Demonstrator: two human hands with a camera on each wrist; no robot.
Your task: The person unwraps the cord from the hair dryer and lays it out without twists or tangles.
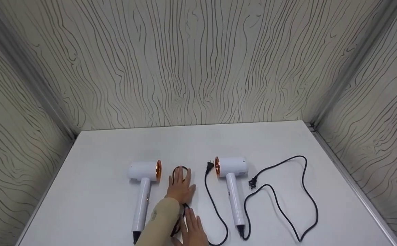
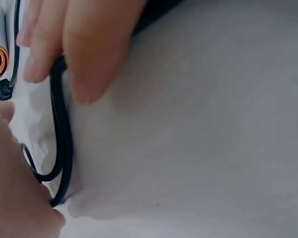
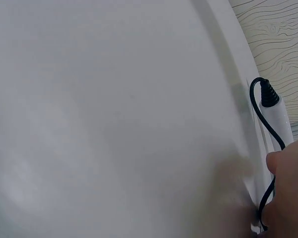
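My left hand (image 1: 180, 189) lies palm down with straight, spread fingers over a looped black power cord (image 1: 174, 169); part of the loop shows beyond its fingertips. Just below it, nearer the front, my right hand (image 1: 194, 232) has straight fingers touching the same cord. In the left wrist view the doubled cord (image 2: 63, 134) runs from beneath the right fingers (image 2: 94, 54) toward the left hand (image 2: 15, 183). A white hair dryer (image 1: 140, 201) with a copper-coloured ring lies left of the hands. Its handle end (image 3: 270, 99) and cord show in the right wrist view.
A second white hair dryer (image 1: 234, 191) lies to the right; its cord (image 1: 316, 205) winds across the right side to a plug (image 1: 252, 182). Another plug (image 1: 209, 166) lies between the dryers. Patterned panels (image 1: 191, 61) wall the white table (image 1: 95, 164) at the back and sides.
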